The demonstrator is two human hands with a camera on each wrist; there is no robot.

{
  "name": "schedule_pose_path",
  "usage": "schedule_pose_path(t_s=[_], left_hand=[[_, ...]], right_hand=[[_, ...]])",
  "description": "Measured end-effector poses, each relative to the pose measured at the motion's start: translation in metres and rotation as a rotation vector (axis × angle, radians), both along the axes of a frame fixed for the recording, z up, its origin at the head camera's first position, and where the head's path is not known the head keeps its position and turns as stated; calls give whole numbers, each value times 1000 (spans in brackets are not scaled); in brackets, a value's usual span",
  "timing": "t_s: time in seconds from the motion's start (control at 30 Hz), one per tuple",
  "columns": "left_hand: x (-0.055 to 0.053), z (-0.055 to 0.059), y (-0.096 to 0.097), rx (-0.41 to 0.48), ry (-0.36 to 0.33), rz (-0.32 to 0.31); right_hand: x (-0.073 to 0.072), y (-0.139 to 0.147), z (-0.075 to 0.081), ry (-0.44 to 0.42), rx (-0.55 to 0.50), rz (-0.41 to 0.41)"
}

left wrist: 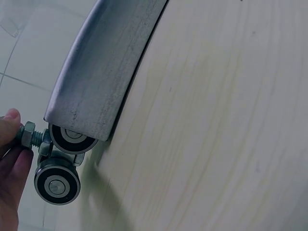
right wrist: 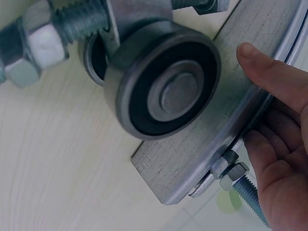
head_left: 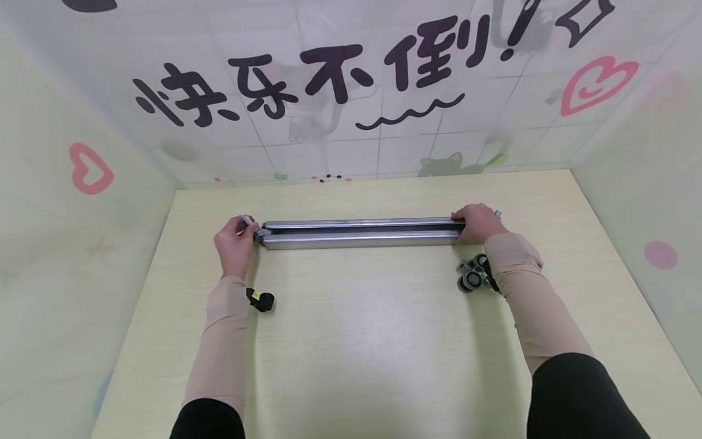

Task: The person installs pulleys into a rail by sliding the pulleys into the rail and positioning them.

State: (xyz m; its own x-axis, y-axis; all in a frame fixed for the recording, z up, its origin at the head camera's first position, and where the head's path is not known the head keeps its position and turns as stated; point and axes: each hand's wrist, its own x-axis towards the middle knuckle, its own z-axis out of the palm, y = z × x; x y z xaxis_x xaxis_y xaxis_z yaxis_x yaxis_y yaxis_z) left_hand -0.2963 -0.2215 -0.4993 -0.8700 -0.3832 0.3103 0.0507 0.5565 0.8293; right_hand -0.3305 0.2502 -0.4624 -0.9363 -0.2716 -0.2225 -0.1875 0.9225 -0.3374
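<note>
A long silver metal channel rail (head_left: 356, 239) lies across the table, its slot facing up and back. At its left end my left hand (head_left: 234, 244) pinches the threaded bolt (left wrist: 30, 134) of a roller trolley. One trolley wheel (left wrist: 57, 186) is outside the rail; another is partly inside the end. My right hand (head_left: 478, 224) grips the rail near its right end, thumb on one side and fingers curled on the other. Beyond that hand, a bolt with nuts (right wrist: 231, 169) sticks out of the slot. The trolley body inside is hidden.
Another roller trolley (head_left: 471, 280) lies on the table beside the right forearm, and its wheel (right wrist: 180, 94) fills much of the right wrist view. A small black object (head_left: 261, 300) with a yellow label is beside the left sleeve. Printed curtains stand behind the table (head_left: 362, 341).
</note>
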Motion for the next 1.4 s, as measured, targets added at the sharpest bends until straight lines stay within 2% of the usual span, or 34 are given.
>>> schedule_pose_path(t_s=[0.33, 0.63, 1.13, 1.4], left_hand=[[0, 2, 5, 12, -18, -24], [1, 1, 8, -20, 15, -42], [1, 2, 6, -70, -7, -60], [0, 0, 8, -57, -37, -70]], right_hand=[[0, 0, 0, -7, -5, 3], [0, 0, -1, 2, 0, 14], [0, 0, 1, -14, 8, 6], [0, 0, 0, -6, 5, 18]])
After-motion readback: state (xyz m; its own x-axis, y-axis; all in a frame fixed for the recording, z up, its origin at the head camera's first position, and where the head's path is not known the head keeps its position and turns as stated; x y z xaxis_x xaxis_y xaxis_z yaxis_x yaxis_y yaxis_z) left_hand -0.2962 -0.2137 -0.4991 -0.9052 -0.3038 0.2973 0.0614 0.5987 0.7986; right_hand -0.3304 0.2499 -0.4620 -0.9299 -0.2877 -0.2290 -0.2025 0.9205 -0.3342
